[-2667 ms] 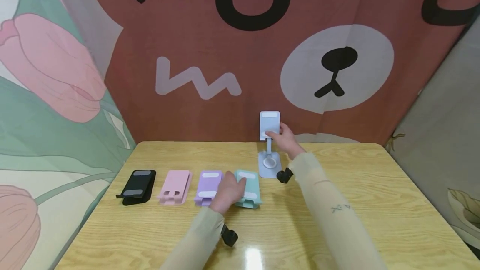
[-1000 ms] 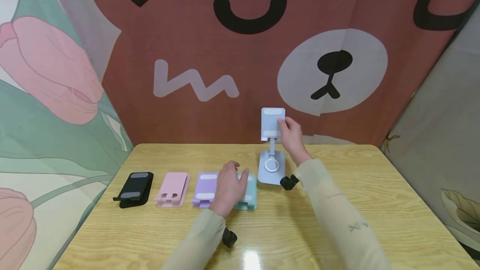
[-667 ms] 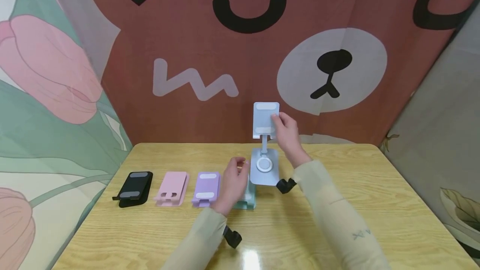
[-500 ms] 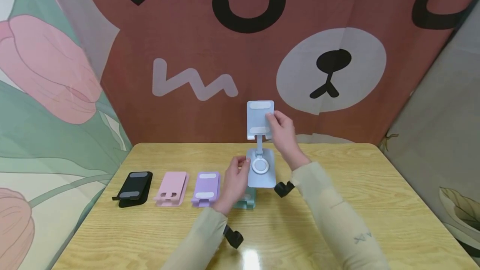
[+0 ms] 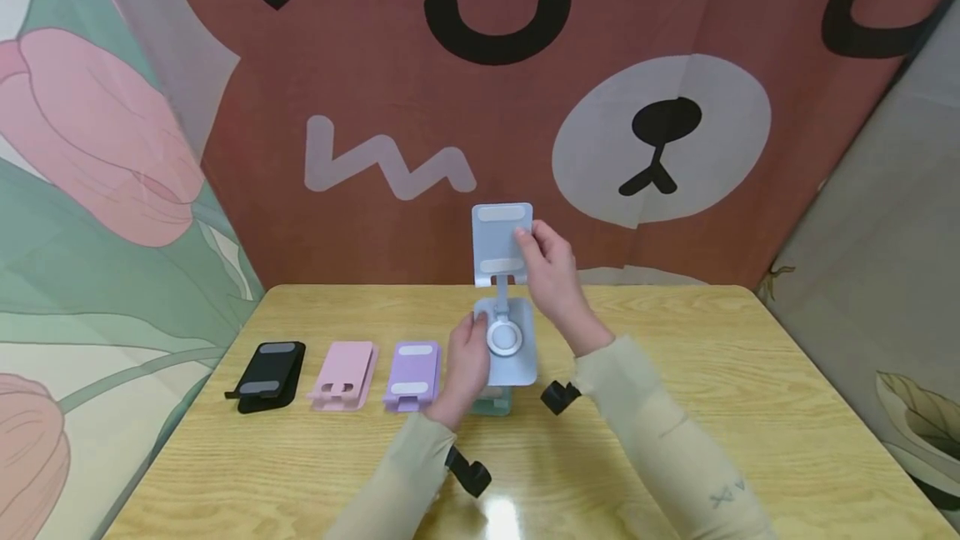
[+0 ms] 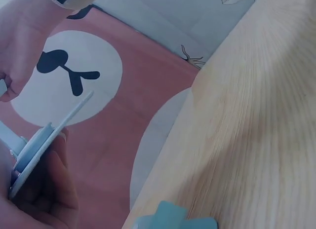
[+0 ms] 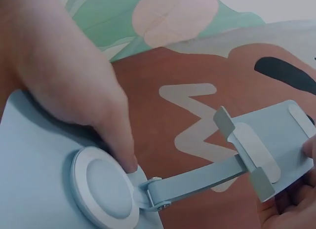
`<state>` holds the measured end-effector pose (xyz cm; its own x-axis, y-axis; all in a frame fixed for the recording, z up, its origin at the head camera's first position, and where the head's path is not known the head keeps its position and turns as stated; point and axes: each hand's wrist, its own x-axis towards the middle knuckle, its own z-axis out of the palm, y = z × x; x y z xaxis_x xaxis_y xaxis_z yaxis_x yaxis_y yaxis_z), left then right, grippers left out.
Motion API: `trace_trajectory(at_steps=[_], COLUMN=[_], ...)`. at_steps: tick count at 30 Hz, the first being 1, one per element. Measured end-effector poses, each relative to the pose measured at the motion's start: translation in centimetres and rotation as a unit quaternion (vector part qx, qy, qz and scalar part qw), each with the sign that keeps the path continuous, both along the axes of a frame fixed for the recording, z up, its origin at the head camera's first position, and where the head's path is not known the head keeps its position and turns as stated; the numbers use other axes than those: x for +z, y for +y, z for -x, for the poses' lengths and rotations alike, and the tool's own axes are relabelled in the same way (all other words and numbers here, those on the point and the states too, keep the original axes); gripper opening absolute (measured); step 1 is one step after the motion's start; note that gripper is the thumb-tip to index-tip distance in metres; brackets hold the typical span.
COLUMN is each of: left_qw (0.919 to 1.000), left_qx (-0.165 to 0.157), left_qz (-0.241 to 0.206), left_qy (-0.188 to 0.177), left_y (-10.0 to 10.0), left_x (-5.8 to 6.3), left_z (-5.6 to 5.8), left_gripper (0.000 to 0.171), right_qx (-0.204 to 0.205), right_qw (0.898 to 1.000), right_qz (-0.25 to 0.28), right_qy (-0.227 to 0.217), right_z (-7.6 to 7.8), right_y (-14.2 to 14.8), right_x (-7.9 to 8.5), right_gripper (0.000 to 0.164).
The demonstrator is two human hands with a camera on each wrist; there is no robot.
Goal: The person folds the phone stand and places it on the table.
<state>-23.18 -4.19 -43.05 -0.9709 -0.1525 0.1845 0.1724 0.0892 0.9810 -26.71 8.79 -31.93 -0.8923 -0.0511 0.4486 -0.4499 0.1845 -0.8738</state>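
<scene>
A light blue phone stand (image 5: 517, 361) is unfolded, its cradle plate raised on an arm above a base with a round ring. My right hand (image 5: 558, 286) pinches the cradle's right edge, thumb on its front. My left hand (image 5: 467, 361) grips the base's left edge, thumb on top near the ring and fingers beneath, as the left wrist view shows at the base plate (image 6: 54, 140). In the right wrist view the hinged arm (image 7: 197, 184) joins base and cradle. Behind the base, a folded teal phone stand (image 5: 492, 403) is mostly hidden.
Folded phone stands in black (image 5: 270, 375), pink (image 5: 347, 373) and purple (image 5: 414, 373) lie in a row on the wooden table (image 5: 300, 473), left of my hands. A printed cloth (image 5: 375, 240) hangs behind the table's back edge.
The blue stand has come off the back of the table, moving left and nearer, over the teal one. My left hand has left the teal stand and taken the blue base.
</scene>
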Motion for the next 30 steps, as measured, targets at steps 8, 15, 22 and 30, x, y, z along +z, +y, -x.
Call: trace_trajectory(at_steps=[8, 15, 22, 30], left_qw=[0.9998, 0.9994, 0.999, 0.998], left_qx=[-0.001, 0.021, 0.04, 0.051], left_qz=[0.001, -0.002, -0.005, -0.005], left_qy=[0.02, 0.028, 0.022, 0.038], left_y=[0.0, 0.0, -0.3, -0.4], left_x=[-0.1, -0.2, 0.0, 0.1], left_z=[-0.3, -0.5, -0.7, -0.5], left_gripper=[0.036, 0.033, 0.033, 0.032], right_qx=[-0.018, -0.049, -0.035, -0.031], right_qw=[0.999, 0.996, 0.997, 0.998], right_qz=[0.006, 0.012, 0.002, -0.017], right_qy=[0.042, 0.067, 0.069, 0.058], right_z=[-0.9, -1.3, -1.5, -1.7], right_y=[-0.3, -0.6, -0.7, -0.5], right_x=[-0.3, -0.1, 0.2, 0.5], right_gripper=[0.047, 0.047, 0.049, 0.052])
